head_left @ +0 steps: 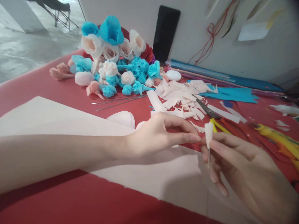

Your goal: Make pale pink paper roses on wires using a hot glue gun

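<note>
The right hand (249, 165), coming in from the right, has its thumb and fingers closed around the base of a small white paper bud (208, 132), which stands upright on a thin wire stem (208, 160) running down toward the near edge. The left hand (151, 133) reaches across from the left, its thumb and forefinger drawn nearly together just beside the bud; I cannot tell whether anything is caught between those tips.

Under both hands a large pale paper sheet (140, 175) spreads over the red table (70, 199). Rounded white paper pieces (122, 118) lie just beyond the left wrist. Farther off on the left sits a heap of paper flowers (108, 70) in blue, white, peach and red, with a few loose wires (121, 103) lying on its near side.

Beyond the hands, torn white paper scraps (177, 93) are strewn about, and scissors (211, 113) with dark blades rest at their right edge. A blue paper piece (233, 94) lies farther right, while a yellow and orange tool (275, 137) lies at the right, nearer me. At the far side, a black phone-like slab (166, 32) leans against the pale wall (191, 28).
</note>
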{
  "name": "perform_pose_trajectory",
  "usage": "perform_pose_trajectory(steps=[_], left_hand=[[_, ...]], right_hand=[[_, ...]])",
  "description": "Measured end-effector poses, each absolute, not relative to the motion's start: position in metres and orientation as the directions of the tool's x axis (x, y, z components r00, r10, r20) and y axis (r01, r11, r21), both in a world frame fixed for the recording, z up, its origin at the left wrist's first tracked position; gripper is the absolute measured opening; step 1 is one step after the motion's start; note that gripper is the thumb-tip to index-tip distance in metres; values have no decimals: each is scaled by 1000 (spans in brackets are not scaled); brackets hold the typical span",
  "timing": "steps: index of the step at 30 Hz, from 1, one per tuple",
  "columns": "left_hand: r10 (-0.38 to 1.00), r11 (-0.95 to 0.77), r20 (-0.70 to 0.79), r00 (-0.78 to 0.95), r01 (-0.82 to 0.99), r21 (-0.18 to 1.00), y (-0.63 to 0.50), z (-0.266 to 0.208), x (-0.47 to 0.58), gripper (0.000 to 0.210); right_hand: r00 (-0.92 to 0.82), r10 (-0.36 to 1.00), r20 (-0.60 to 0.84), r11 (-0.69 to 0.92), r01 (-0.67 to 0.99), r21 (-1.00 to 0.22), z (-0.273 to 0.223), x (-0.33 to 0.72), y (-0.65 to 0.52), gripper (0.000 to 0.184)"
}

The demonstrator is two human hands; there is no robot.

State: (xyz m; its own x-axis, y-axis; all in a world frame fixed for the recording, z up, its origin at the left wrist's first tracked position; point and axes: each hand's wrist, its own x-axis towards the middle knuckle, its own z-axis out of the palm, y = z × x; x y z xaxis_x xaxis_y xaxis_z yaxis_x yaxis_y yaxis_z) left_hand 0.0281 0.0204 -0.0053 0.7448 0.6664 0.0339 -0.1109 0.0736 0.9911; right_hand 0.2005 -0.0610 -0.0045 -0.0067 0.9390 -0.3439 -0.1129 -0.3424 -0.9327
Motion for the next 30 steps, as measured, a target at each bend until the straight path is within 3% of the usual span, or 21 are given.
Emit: perform_pose_trajectory(steps=[12,23,30], left_hand=[[663,193,-2,748,-168,967,19,-9,30,8],[694,-7,74,716,-96,995,19,-9,30,6],[678,71,41,734,-121,990,19,-8,29,7]], right_hand=[[-41,943,-329,-332,-85,-939,-2,196,-61,14],[30,977,-212,-214,143,-966,-6,200,-62,18],[54,984,-167,-174,147,-974,-4,201,-61,19]])
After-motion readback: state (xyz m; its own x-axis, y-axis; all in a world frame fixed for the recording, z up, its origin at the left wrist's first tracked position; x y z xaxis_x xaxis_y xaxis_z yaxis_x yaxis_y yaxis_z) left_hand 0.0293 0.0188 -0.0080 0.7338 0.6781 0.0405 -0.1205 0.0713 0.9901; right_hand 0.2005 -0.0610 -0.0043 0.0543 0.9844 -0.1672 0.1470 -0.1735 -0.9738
